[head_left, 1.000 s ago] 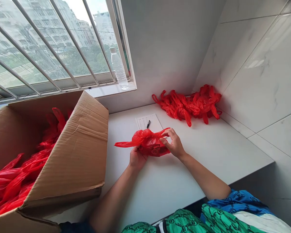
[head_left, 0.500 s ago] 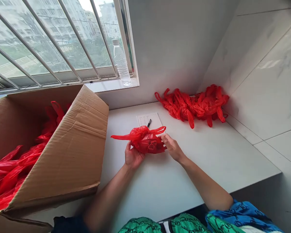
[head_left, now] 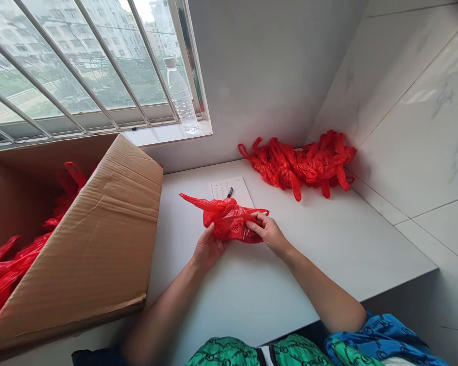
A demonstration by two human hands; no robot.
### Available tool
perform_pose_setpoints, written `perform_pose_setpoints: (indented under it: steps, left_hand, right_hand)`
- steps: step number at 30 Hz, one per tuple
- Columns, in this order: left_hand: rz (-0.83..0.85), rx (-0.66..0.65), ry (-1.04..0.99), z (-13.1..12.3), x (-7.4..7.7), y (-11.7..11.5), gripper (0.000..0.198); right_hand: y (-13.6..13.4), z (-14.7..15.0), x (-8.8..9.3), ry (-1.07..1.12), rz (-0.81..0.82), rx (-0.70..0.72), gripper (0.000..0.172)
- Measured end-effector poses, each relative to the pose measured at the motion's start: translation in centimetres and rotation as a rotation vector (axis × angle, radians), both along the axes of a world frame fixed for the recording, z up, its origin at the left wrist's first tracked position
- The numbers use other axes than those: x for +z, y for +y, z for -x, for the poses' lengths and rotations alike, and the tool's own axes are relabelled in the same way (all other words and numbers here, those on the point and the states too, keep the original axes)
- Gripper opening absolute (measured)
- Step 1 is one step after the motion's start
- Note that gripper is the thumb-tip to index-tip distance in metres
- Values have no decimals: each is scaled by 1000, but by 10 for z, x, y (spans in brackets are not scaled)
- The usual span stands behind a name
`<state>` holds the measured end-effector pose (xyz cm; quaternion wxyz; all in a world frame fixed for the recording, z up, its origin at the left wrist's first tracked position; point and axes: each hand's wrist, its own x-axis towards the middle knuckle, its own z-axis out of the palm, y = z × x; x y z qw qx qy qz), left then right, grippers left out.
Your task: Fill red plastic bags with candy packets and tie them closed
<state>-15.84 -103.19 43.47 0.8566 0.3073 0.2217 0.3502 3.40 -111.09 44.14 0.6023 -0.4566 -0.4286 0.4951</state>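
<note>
Reference landmark: white rectangular paper sheet on the flat white desk, with a black marker pen lying on it. Directly in front of the sheet, overlapping its near edge: one crumpled red thin-plastic carrier bag, bunched rather than flat, one pointed handle trailing toward the sheet's left side. Left hand: grip clenched on the underside of the bag. Right hand: grip clenched on the bag's right end, fingers across the plastic. Progress as visible: one bag in hand; to the right of the sheet, against the tiled wall, a tangled heap of red plastic bags; to the left of the sheet, an open brown corrugated cardboard carton holding a loose mass of red plastic bags.
</note>
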Motion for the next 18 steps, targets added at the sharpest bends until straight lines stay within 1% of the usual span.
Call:
perform_pose_setpoints:
  steps: [2, 4, 7, 11, 14, 16, 18]
  left_hand:
    - [-24, -11, 56, -1, -1, -2, 36]
    - [1, -2, 88, -2, -1, -3, 33]
    - [59, 22, 83, -2, -2, -4, 27]
    - [50, 31, 74, -3, -3, -5, 28]
    - [39, 56, 62, -5, -1, -7, 38]
    - [29, 44, 39, -4, 2, -8, 50]
    - [-26, 19, 11, -1, 5, -8, 61]
  right_hand:
    - [-1, -1, 1, 5, -5, 9, 32]
    - [-2, -1, 2, 21, -10, 17, 31]
    - [-3, 1, 2, 49, -14, 17, 28]
    - [-4, 4, 0, 66, 2, 0, 27]
    - [-4, 4, 0, 51, 22, -17, 27]
    - [-5, 2, 2, 33, 9, -27, 25]
    - [-9, -3, 7, -3, -22, -38, 23]
